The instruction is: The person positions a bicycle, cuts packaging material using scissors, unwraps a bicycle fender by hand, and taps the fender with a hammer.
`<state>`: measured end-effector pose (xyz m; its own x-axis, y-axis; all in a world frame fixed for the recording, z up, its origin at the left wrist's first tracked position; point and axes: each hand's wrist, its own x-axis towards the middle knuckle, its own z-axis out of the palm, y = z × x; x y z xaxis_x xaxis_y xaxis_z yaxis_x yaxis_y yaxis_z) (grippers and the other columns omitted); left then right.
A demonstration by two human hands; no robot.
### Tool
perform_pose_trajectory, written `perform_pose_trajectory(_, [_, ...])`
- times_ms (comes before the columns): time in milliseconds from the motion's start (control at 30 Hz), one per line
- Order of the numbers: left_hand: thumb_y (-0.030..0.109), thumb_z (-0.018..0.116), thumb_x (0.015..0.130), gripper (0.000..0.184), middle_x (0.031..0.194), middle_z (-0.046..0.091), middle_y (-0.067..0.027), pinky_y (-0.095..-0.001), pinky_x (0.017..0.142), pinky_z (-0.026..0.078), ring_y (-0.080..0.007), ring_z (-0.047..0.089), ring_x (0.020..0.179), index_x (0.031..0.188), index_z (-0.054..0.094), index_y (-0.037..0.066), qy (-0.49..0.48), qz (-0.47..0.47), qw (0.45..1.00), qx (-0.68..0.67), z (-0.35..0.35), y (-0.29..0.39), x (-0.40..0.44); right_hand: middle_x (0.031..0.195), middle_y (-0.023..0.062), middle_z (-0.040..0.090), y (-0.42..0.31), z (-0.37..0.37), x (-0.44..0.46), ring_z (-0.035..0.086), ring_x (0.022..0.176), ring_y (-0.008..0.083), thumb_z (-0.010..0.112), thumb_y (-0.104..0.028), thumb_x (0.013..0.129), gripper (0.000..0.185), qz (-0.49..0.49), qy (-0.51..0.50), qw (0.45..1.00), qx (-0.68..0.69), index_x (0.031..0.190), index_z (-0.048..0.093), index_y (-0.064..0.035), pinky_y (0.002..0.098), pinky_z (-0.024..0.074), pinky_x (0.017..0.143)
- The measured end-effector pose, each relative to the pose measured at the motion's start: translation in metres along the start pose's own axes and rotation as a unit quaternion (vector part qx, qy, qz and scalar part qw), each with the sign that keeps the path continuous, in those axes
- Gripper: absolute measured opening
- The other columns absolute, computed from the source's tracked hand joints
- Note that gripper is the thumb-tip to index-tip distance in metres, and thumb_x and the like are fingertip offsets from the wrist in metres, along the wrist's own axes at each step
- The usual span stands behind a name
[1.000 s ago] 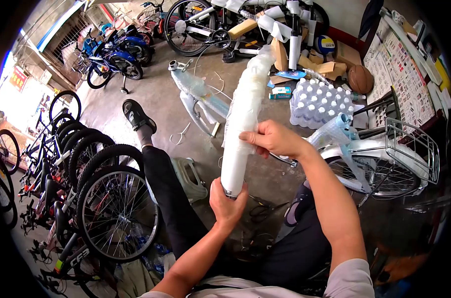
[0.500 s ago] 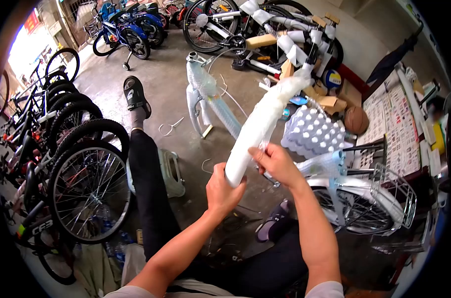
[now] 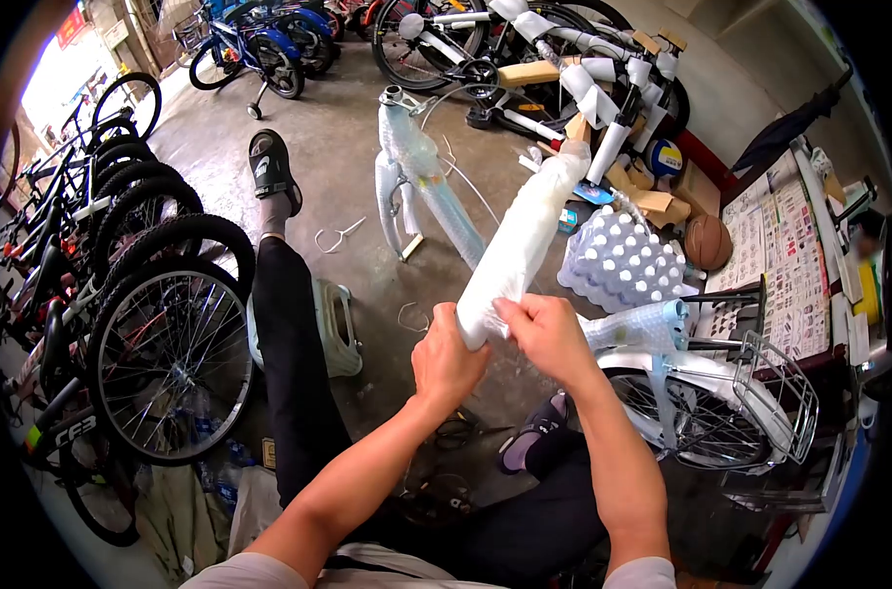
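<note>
A long white plastic-wrapped piece (image 3: 516,236) slants up and away from me, in front of my body. My left hand (image 3: 448,355) is wrapped round its lower end. Beside it, my right hand (image 3: 546,339) pinches the loose plastic film at the near right side, thumb on top. What kind of part lies under the film cannot be made out. Just beyond stands a bicycle frame (image 3: 436,201) covered in bubble wrap. To the right of my hands is a white bicycle (image 3: 701,378) with a wire basket (image 3: 778,393), partly wrapped too.
A row of bicycles (image 3: 176,358) lines the left. Packed bicycles (image 3: 564,74) lie at the back, near cardboard pieces (image 3: 652,196). On the right are a dotted grey bundle (image 3: 622,255), a basketball (image 3: 706,242) and a volleyball (image 3: 660,157). A plastic stool (image 3: 340,329) stands by my left leg.
The far end of the wrapped piece has swung left, and its near end has risen slightly. My right hand has come closer to the near end, bunching the film there.
</note>
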<state>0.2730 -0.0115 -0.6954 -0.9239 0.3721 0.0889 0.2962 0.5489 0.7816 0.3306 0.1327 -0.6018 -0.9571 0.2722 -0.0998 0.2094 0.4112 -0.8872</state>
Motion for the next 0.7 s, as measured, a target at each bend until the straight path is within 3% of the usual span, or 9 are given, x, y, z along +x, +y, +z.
perform_pose_trajectory(33, [0.022, 0.077, 0.074, 0.055, 0.099, 0.069, -0.0219, -0.0505, 0.075, 0.053, -0.0441, 0.068, 0.090, 0.117, 0.048, 0.003, -0.024, -0.003, 0.999, 0.027, 0.005, -0.011, 0.004, 0.058, 0.0059, 0.060, -0.013, 0.000, -0.008, 0.051, 0.052, 0.0101, 0.065, -0.034, 0.099, 0.040, -0.072, -0.004, 0.997, 0.018, 0.083, 0.069, 0.0025, 0.0322, 0.0408, 0.051])
perform_pose_trajectory(167, [0.019, 0.076, 0.073, 0.055, 0.096, 0.069, -0.0247, -0.0507, 0.077, 0.052, -0.0452, 0.067, 0.090, 0.117, 0.047, 0.002, -0.024, -0.045, 0.999, 0.017, 0.000, -0.014, 0.000, 0.064, -0.0012, 0.061, -0.020, -0.032, -0.007, 0.053, 0.057, 0.0066, 0.066, -0.047, 0.097, 0.049, 0.003, 0.012, 0.995, 0.097, 0.080, 0.069, -0.0003, 0.0246, 0.0420, 0.052])
perform_pose_trajectory(300, [0.018, 0.074, 0.073, 0.053, 0.097, 0.069, -0.0238, -0.0510, 0.078, 0.052, -0.0447, 0.068, 0.090, 0.117, 0.048, 0.002, -0.005, -0.039, 0.999, 0.010, -0.012, 0.004, -0.005, 0.064, 0.0011, 0.059, 0.027, -0.051, 0.012, 0.057, 0.054, 0.0087, 0.063, -0.071, 0.088, 0.069, 0.081, -0.131, 0.975, 0.158, 0.086, 0.068, -0.0023, 0.0229, 0.0472, 0.053])
perform_pose_trajectory(400, [0.017, 0.074, 0.074, 0.052, 0.097, 0.069, -0.0233, -0.0506, 0.077, 0.052, -0.0445, 0.067, 0.089, 0.117, 0.048, 0.003, -0.006, -0.048, 0.999, 0.011, -0.016, 0.007, -0.002, 0.069, 0.0053, 0.063, 0.030, -0.065, 0.013, 0.063, 0.058, 0.0119, 0.051, -0.078, 0.089, 0.079, 0.080, -0.080, 0.963, 0.244, 0.093, 0.067, -0.0005, 0.0225, 0.0496, 0.055])
perform_pose_trajectory(467, [0.018, 0.074, 0.074, 0.052, 0.097, 0.069, -0.0229, -0.0507, 0.076, 0.052, -0.0443, 0.067, 0.088, 0.116, 0.048, 0.003, 0.007, -0.017, 1.000, 0.020, -0.016, 0.005, -0.002, 0.077, 0.0031, 0.060, 0.028, -0.066, 0.020, 0.058, 0.060, 0.0086, 0.066, -0.063, 0.090, 0.067, 0.113, -0.007, 0.957, 0.267, 0.112, 0.063, -0.0001, 0.0205, 0.0477, 0.058])
perform_pose_trajectory(533, [0.019, 0.075, 0.074, 0.052, 0.098, 0.069, -0.0227, -0.0507, 0.075, 0.051, -0.0445, 0.067, 0.088, 0.116, 0.048, 0.003, 0.007, 0.001, 1.000, 0.024, -0.016, 0.005, -0.006, 0.078, -0.0019, 0.051, 0.034, -0.052, 0.032, 0.053, 0.068, 0.0106, 0.083, -0.046, 0.082, 0.070, -0.150, 0.221, 0.962, 0.057, 0.132, 0.055, -0.0044, 0.0223, 0.0451, 0.063])
perform_pose_trajectory(567, [0.019, 0.076, 0.074, 0.052, 0.098, 0.069, -0.0225, -0.0506, 0.074, 0.051, -0.0447, 0.067, 0.088, 0.115, 0.048, 0.003, 0.008, 0.018, 0.999, 0.026, -0.016, 0.005, -0.008, 0.082, -0.0023, 0.047, 0.026, -0.052, 0.028, 0.050, 0.072, 0.0130, 0.088, -0.027, 0.076, 0.086, -0.137, 0.211, 0.968, 0.016, 0.148, 0.043, -0.0105, 0.0246, 0.0448, 0.067])
perform_pose_trajectory(600, [0.019, 0.076, 0.074, 0.052, 0.098, 0.069, -0.0225, -0.0506, 0.074, 0.051, -0.0447, 0.067, 0.088, 0.115, 0.048, 0.003, 0.007, 0.020, 0.999, 0.026, -0.016, 0.007, -0.011, 0.082, -0.0023, 0.047, 0.024, -0.048, 0.029, 0.050, 0.072, 0.0130, 0.088, -0.027, 0.076, 0.086, -0.137, 0.213, 0.967, 0.016, 0.148, 0.043, -0.0105, 0.0246, 0.0448, 0.067])
perform_pose_trajectory(700, [0.019, 0.077, 0.075, 0.053, 0.098, 0.069, -0.0224, -0.0503, 0.073, 0.052, -0.0450, 0.067, 0.088, 0.116, 0.047, 0.003, -0.009, 0.033, 0.999, 0.035, -0.014, 0.011, -0.015, 0.084, -0.0002, 0.059, 0.020, -0.048, 0.028, 0.059, 0.079, 0.0139, 0.077, -0.011, 0.084, 0.049, -0.113, 0.111, 0.970, -0.186, 0.131, 0.064, -0.0075, 0.0285, 0.0495, 0.074])
